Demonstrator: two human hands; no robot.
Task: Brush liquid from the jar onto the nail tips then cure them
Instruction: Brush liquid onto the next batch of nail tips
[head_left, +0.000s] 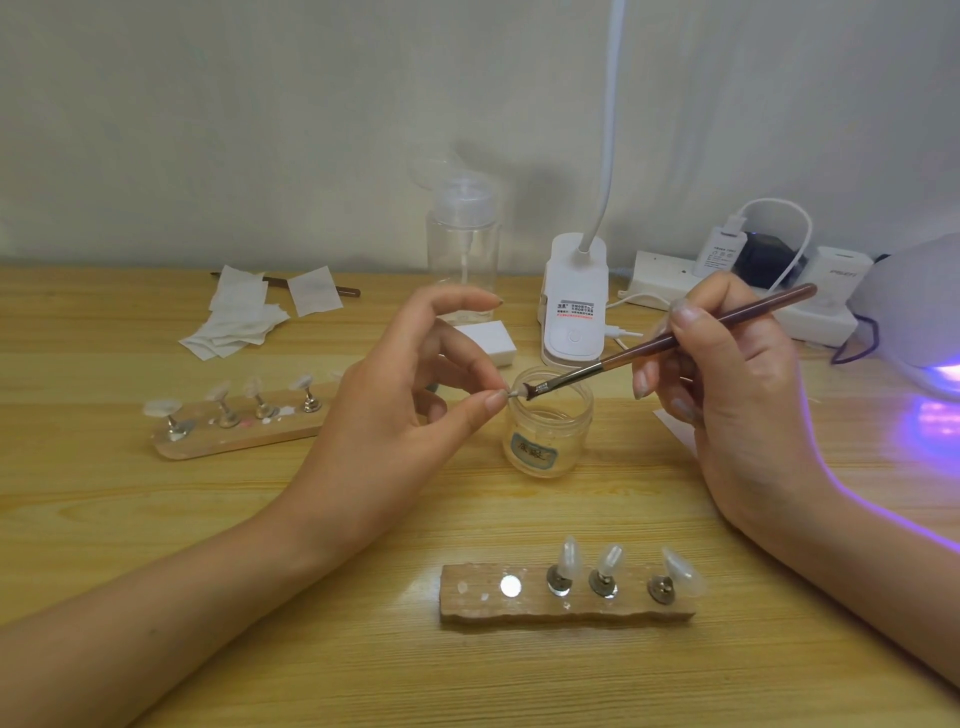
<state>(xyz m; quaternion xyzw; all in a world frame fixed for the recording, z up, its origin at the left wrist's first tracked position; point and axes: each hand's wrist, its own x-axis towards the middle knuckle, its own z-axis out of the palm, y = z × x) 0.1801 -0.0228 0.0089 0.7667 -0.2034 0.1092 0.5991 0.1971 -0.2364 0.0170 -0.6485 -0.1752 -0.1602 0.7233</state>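
Note:
My left hand (415, 395) pinches a small nail tip on its holder (513, 391) between thumb and finger, just above the open clear jar (548, 431). My right hand (727, 374) grips a brown brush (675, 340) like a pen, and its bristles touch the held tip over the jar's rim. Close to me lies a wooden stand (566, 603) with three nail tips (605, 564) upright on metal pegs and one bare magnet. A second wooden stand (239, 428) with several tips lies at the left. The curing lamp (914, 312) glows violet at the right edge.
Behind the jar stand a white clip lamp base (574, 306), a clear pump bottle (462, 244) and a white block (491, 340). Paper wipes (244, 317) and a second brush lie at the back left. A power strip (727, 291) with plugs sits at the back right.

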